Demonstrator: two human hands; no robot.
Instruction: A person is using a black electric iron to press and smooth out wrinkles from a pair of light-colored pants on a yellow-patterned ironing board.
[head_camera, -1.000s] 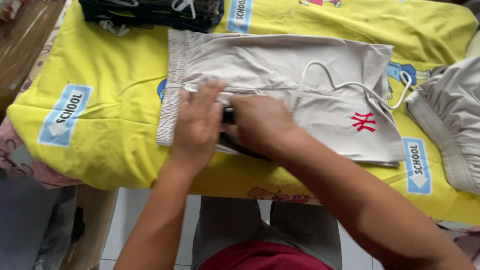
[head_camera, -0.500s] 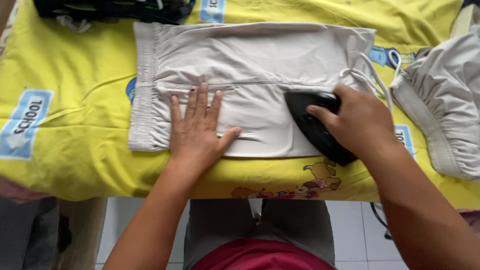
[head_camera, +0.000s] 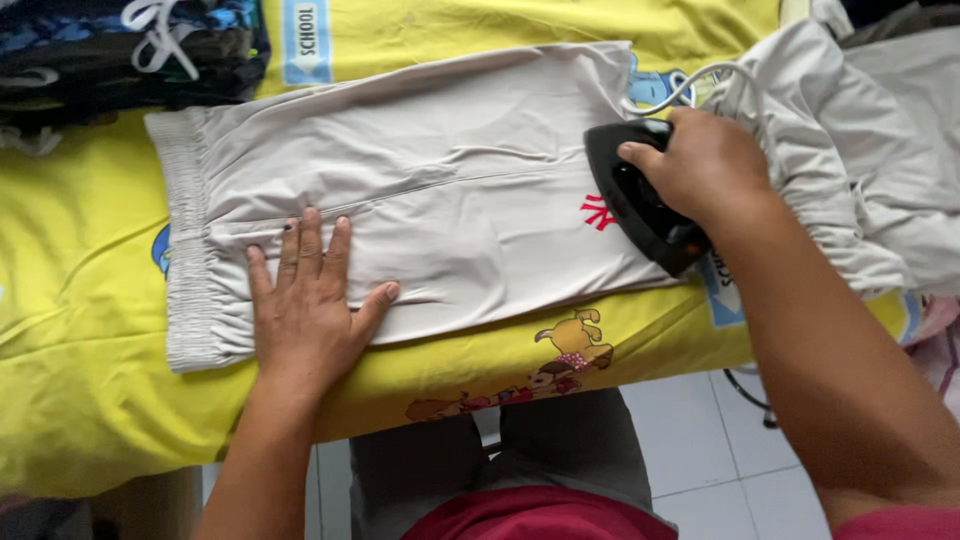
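Head view: my left hand (head_camera: 305, 305) flat, fingers spread, pins shorts (head_camera: 420, 215) near waistband; right hand (head_camera: 705, 165) grips iron (head_camera: 640, 200) at opposite end; shorts lie lengthwise left-right on yellow cloth (head_camera: 80, 330)

In front of me a yellow cloth with cartoon prints (head_camera: 90, 330) covers the ironing surface from edge to edge. Below its near edge I see pale floor tiles (head_camera: 700, 440) with dark grout lines, and a thin black cord (head_camera: 748, 392) lies on them. Soft, even daylight fills the place, with no hard shadows.
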